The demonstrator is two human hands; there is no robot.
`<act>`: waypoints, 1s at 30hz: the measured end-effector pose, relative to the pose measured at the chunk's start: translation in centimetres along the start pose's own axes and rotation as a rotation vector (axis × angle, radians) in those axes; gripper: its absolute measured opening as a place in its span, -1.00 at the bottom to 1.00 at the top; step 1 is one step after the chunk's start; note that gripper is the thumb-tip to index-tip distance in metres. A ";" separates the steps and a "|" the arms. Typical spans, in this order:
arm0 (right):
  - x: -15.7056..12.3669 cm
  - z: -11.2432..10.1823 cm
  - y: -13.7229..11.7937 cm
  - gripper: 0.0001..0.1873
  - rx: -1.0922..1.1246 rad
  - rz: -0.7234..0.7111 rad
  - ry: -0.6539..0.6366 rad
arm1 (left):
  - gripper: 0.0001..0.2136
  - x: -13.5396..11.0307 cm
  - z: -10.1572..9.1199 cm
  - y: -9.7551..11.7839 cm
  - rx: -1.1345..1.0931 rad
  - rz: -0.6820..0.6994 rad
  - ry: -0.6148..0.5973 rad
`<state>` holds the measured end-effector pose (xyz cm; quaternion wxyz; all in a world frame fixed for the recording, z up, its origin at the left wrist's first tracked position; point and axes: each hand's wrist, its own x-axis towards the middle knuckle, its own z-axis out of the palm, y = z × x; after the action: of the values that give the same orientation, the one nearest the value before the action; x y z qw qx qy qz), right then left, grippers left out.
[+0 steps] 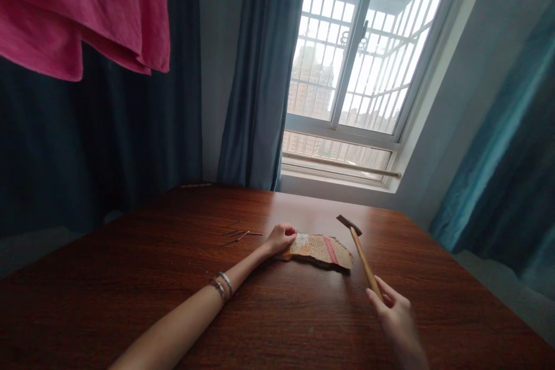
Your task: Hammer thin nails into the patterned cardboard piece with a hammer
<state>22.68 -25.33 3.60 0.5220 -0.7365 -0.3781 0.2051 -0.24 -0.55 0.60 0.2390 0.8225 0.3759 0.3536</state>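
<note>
A torn piece of cardboard (318, 248), printed with speckles and a pink stripe, lies on the wooden table. At its left end rests my left hand (281, 238), fingertips pinched on a nail (296, 231) of which only a small tip shows. My right hand (390, 306) is wrapped around the lower wooden handle of a hammer (366, 269). The hammer is raised to the right of the cardboard, its dark metal head pointing up and away from me. Several loose nails (243, 236) are scattered on the tabletop left of my left hand.
The brown table (173, 277) narrows toward a barred window (347, 69) at the back. Blue curtains (255, 81) hang beside the window, and a pink cloth (108, 6) hangs at the upper left. Bracelets (223, 286) circle my left wrist.
</note>
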 end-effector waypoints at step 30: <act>1.3 -3.1 4.0 -0.50 -0.615 -0.013 0.077 | -0.80 0.0 0.2 -0.3 -0.032 -0.011 0.003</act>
<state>27.03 -26.90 1.13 0.2897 -0.8648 -0.4071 0.0499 -0.20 -0.41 0.31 0.2534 0.8160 0.3752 0.3594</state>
